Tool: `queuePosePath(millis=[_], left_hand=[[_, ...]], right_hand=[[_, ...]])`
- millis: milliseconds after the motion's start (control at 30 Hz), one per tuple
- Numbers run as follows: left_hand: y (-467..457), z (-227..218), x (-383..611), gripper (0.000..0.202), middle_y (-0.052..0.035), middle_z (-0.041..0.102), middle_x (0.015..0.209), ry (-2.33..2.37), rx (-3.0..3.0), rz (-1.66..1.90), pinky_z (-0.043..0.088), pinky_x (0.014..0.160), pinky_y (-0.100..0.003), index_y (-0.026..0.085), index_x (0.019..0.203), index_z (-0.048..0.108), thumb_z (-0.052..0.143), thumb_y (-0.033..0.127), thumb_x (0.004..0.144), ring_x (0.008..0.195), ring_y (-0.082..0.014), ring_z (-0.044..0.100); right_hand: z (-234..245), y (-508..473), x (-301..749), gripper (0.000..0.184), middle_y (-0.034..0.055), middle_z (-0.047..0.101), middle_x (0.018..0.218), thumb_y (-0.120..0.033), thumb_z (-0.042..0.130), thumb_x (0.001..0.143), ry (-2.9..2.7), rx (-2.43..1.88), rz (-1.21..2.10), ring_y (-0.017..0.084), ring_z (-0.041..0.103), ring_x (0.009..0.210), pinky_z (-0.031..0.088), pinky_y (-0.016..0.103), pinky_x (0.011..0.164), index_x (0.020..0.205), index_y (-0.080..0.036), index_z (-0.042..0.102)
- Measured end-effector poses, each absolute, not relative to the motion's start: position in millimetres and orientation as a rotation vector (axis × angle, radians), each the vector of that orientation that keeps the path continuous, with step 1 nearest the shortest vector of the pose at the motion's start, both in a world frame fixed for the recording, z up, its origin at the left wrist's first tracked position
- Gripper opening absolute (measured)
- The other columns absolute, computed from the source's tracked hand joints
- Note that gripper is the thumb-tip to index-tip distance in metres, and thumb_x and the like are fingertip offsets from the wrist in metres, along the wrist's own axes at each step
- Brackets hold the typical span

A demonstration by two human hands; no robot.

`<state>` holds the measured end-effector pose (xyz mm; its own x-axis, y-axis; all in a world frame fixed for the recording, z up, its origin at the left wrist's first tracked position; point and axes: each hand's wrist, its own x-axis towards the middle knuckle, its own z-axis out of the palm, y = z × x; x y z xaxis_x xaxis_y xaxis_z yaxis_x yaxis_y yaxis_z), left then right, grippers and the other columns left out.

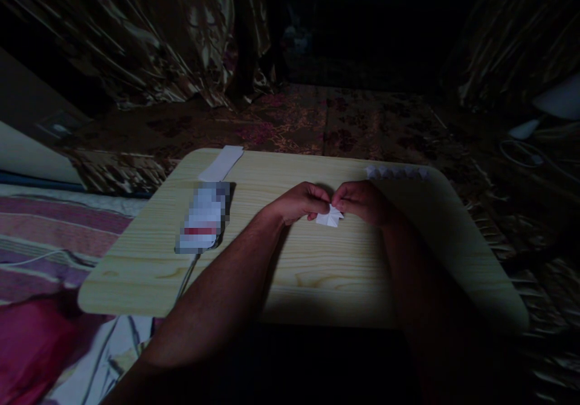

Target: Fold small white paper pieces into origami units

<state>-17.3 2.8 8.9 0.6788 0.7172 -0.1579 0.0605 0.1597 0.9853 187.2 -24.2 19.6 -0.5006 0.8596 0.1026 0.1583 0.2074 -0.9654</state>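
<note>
Between my hands is a small white folded paper (330, 216) with creases across its face, held just over the wooden table. My left hand (304, 202) pinches its upper left edge between thumb and fingers. On the other side my right hand (360, 202) grips the upper right part, its fingertips close to those of the left. Part of the paper is hidden behind the fingers. Beyond my right hand, a row of several small folded paper pieces (399, 173) lies near the table's far right corner.
The light wooden table (317, 272) has rounded corners. White paper strips (223, 162) lie at its far left edge. Nearer stands a blurred-out phone-like device (203, 217) with a cable (186, 278). A striped bed cover (45, 230) is at left, a lamp (559, 100) at right.
</note>
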Motion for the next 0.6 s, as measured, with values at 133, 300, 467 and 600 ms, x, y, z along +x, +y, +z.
queuePosePath(millis=[133, 300, 467, 600], left_hand=[[2.7, 9.8, -17.1, 0.014, 0.0025, 0.054, 0.052, 0.723, 1.366, 0.517, 0.030, 0.042, -0.018, 0.009, 0.072, 0.069, 0.068, 0.016, 0.060, 0.043, -0.0045, 0.042], [2.1, 8.7, -15.7, 0.013, 0.0029, 0.053, 0.051, 0.751, 1.427, 0.514, 0.029, 0.042, -0.018, 0.009, 0.071, 0.069, 0.065, 0.015, 0.060, 0.043, -0.0044, 0.040], [0.9, 7.6, -14.8, 0.014, 0.0029, 0.054, 0.052, 0.767, 1.470, 0.511, 0.028, 0.043, -0.019, 0.010, 0.073, 0.070, 0.065, 0.017, 0.062, 0.043, -0.0041, 0.038], [-0.4, 9.4, -15.0, 0.014, 0.0031, 0.054, 0.052, 0.775, 1.497, 0.493, 0.029, 0.044, -0.019, 0.010, 0.073, 0.070, 0.065, 0.018, 0.063, 0.044, -0.0040, 0.038]], right_hand=[[19.4, -24.7, 187.9, 0.016, 0.0012, 0.066, 0.070, -0.031, 0.067, 0.079, -1.834, -0.950, 1.337, 0.013, 0.060, 0.064, 0.047, 0.025, 0.062, 0.081, -0.015, 0.065], [19.8, -25.2, 187.7, 0.016, 0.0013, 0.066, 0.070, -0.032, 0.066, 0.079, -1.862, -0.959, 1.334, 0.013, 0.060, 0.064, 0.047, 0.025, 0.061, 0.081, -0.016, 0.064], [20.1, -25.5, 186.4, 0.017, 0.0024, 0.066, 0.072, -0.033, 0.067, 0.077, -1.840, -0.964, 1.347, 0.014, 0.061, 0.065, 0.048, 0.026, 0.061, 0.079, -0.016, 0.062], [20.1, -25.9, 185.1, 0.017, 0.0017, 0.064, 0.069, -0.033, 0.066, 0.078, -1.858, -0.972, 1.315, 0.014, 0.059, 0.064, 0.046, 0.025, 0.059, 0.077, -0.016, 0.061]])
